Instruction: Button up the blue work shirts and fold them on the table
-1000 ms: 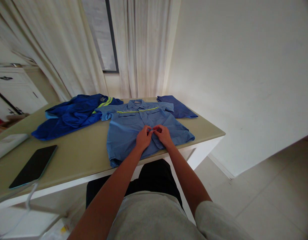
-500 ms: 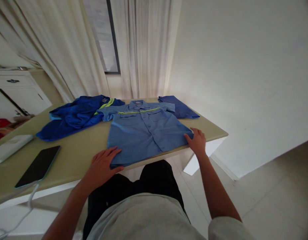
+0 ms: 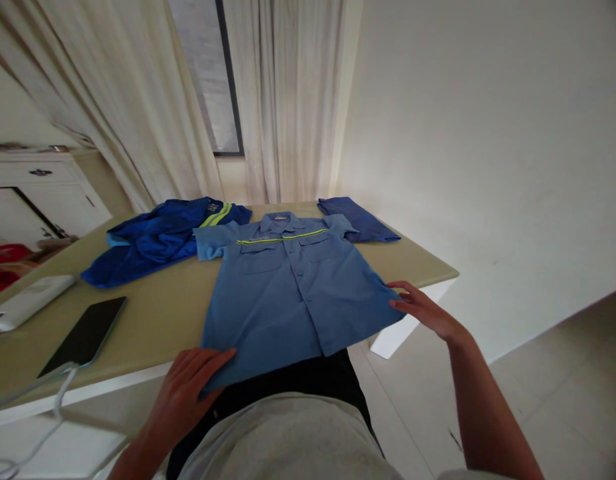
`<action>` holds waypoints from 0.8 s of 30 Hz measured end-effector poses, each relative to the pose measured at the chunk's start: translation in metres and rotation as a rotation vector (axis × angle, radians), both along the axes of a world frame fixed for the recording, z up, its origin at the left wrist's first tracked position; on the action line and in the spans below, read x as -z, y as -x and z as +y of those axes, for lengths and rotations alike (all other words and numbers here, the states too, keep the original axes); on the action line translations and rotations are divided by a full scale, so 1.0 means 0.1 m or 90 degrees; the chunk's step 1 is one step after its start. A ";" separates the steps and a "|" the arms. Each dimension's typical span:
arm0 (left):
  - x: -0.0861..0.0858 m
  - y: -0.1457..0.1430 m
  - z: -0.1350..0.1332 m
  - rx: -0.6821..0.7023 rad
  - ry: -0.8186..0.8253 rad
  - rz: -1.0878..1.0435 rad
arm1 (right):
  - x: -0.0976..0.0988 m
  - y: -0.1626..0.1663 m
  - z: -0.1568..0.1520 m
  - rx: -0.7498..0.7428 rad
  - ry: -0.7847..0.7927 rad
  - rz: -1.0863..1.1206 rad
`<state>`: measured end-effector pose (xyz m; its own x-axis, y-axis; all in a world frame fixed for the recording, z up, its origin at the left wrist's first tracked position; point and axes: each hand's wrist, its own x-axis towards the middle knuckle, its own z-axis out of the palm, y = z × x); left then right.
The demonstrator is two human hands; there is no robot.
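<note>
A light blue short-sleeved work shirt with a yellow chest stripe lies front up on the beige table, its hem hanging over the near edge. My left hand grips the shirt's lower left hem corner. My right hand pinches the lower right hem corner, just off the table's right end.
A dark blue jacket with reflective stripes lies crumpled at the back left. A folded blue garment sits at the back right. A dark tablet with a white cable and a white box lie at left. Curtains and a white wall stand behind.
My hands left the shirt's button placket, moved apart to the two hem corners and pulled the shirt toward me, so its hem now hangs over the table edge.
</note>
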<state>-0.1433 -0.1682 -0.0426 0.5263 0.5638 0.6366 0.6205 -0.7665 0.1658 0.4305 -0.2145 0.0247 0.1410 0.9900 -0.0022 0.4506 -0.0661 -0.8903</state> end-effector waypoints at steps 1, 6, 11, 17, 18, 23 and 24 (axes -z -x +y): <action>0.02 0.02 -0.02 0.013 -0.006 0.027 | -0.01 0.01 -0.03 0.000 0.015 -0.007; 0.09 0.01 -0.03 -0.001 -0.031 0.043 | 0.11 0.07 -0.02 -0.009 0.044 -0.043; -0.02 -0.06 -0.05 0.034 0.025 0.076 | 0.21 -0.03 0.03 0.009 0.039 -0.110; -0.58 -0.31 0.36 0.089 0.172 0.098 | -0.12 0.10 0.36 0.188 -0.129 -0.423; -0.68 -0.40 0.52 0.071 0.191 0.084 | -0.19 0.18 0.49 0.173 -0.175 -0.435; -0.99 -0.95 1.58 0.018 0.264 -0.018 | -0.38 0.62 1.38 -0.015 -0.318 -0.375; -0.99 -1.04 1.81 0.011 0.270 -0.036 | -0.38 0.68 1.60 -0.047 -0.329 -0.354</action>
<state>-0.0389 0.0132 0.0565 0.5084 0.7738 0.3778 0.5894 -0.6325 0.5025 0.3629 -0.0543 0.0625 -0.0811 0.8524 0.5166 0.8288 0.3456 -0.4401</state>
